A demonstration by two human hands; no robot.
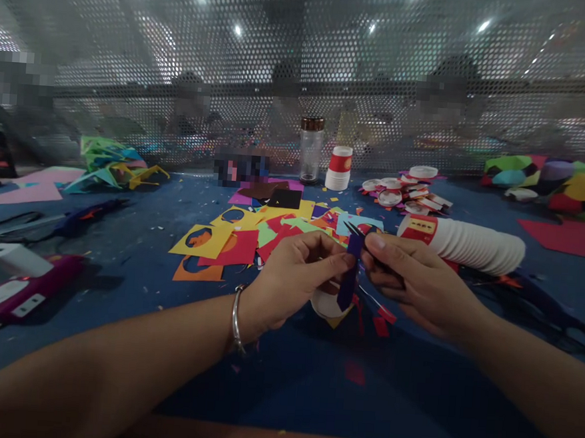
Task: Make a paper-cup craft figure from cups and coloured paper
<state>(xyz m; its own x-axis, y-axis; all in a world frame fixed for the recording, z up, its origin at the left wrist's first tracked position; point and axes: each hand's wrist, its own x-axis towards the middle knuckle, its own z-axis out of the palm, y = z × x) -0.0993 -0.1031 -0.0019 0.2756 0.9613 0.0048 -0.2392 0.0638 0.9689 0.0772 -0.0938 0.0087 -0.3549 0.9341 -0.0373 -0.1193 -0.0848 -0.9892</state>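
Observation:
My left hand (301,273), with a silver bangle at its wrist, pinches a dark purple paper strip (349,280) near its upper part. The strip hangs upright between both hands. My right hand (413,274) is closed around dark scissors (356,231), whose two pointed blades stand slightly apart at the strip's top end; the handles are hidden by the fingers. Below the strip, a white paper cup (327,306) is partly covered by my left hand. Small red paper pieces (381,326) lie to the right of this cup.
Coloured paper sheets (215,240), some with round holes, lie behind my hands. A stack of paper cups (481,245) lies on its side at right, near a glue gun (542,303). Another glue gun (89,218) and a purple power strip (27,290) are at left. A clear bottle (310,153) stands behind.

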